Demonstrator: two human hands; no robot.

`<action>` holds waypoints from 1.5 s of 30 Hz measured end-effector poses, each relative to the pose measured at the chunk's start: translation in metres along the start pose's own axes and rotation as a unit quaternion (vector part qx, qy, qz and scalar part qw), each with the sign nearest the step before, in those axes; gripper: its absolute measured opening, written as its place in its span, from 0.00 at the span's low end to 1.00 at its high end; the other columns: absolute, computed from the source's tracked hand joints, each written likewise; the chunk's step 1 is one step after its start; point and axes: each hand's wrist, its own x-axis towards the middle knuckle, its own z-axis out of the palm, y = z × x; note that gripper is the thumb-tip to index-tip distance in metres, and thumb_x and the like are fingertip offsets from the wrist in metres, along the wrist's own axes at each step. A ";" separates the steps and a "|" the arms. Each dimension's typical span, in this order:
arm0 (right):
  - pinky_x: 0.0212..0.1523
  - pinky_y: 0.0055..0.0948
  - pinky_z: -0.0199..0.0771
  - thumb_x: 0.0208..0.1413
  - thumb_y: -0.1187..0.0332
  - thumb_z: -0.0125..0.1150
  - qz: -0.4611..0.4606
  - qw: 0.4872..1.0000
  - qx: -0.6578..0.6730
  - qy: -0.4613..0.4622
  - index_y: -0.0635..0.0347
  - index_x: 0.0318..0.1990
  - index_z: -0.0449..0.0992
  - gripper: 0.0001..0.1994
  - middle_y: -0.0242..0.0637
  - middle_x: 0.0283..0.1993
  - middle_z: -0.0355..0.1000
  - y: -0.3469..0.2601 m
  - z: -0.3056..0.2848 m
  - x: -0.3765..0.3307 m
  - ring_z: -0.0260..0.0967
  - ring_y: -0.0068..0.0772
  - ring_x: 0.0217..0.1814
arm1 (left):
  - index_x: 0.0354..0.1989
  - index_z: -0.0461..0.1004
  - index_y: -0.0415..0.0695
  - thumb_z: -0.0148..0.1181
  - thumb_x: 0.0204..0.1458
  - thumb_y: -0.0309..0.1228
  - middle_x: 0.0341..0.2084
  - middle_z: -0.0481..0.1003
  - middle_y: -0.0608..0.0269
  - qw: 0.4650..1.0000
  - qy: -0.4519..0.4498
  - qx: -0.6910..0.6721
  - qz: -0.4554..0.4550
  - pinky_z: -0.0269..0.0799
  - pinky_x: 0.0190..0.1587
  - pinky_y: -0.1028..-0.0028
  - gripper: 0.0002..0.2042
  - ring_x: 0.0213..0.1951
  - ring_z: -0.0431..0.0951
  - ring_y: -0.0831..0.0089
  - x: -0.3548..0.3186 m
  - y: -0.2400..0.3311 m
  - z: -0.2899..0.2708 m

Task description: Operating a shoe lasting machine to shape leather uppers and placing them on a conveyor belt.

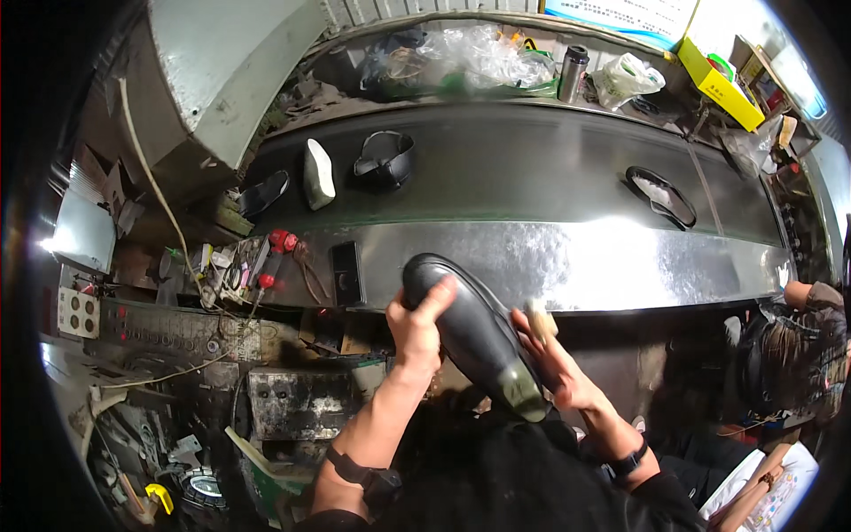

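My left hand (420,326) grips a black shoe (470,328) with its thumb across the upper. The shoe is tilted, its lower end near my body, and an olive-green block (521,390), perhaps part of a shoe last, shows at that end. Along the shoe's right side lies my right hand (557,363). A small cream-coloured piece (540,321) sits at its fingertips, seemingly held between the fingers; whether it is a brush or a cloth I cannot make out. The right thumb is mostly hidden.
On the dark belt (532,168) beyond the metal ledge (461,257) are a white shoe last (318,174), a black shoe upper (385,160) and a black sole (661,197). A phone (347,273) and red-handled tool (282,241) lie left. Another person's arm (753,492) shows lower right.
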 end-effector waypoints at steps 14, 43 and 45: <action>0.53 0.37 0.79 0.47 0.58 0.72 0.151 0.908 -0.269 0.283 0.60 0.63 0.69 0.35 0.47 0.60 0.71 -0.073 -0.188 0.164 0.72 0.42 0.59 | 0.57 0.66 0.32 0.48 0.65 0.52 0.53 0.73 0.42 0.921 -0.069 -0.010 -0.382 0.71 0.61 0.54 0.30 0.56 0.75 0.50 0.119 -0.113 -0.031; 0.60 0.66 0.68 0.60 0.63 0.67 0.095 0.853 0.245 0.451 0.36 0.77 0.38 0.46 0.49 0.73 0.56 0.048 -0.056 0.094 0.63 0.49 0.67 | 0.38 0.84 0.38 0.66 0.53 0.31 0.34 0.84 0.59 0.703 -0.526 0.478 -0.002 0.76 0.46 0.70 0.09 0.39 0.83 0.70 0.312 -0.017 0.043; 0.60 0.72 0.65 0.62 0.60 0.63 0.057 0.811 0.338 0.474 0.34 0.71 0.51 0.34 0.42 0.68 0.60 0.046 -0.059 0.092 0.61 0.54 0.68 | 0.37 0.84 0.39 0.69 0.53 0.39 0.32 0.84 0.57 0.814 -0.417 0.402 0.055 0.76 0.47 0.71 0.14 0.37 0.83 0.74 0.328 -0.020 0.029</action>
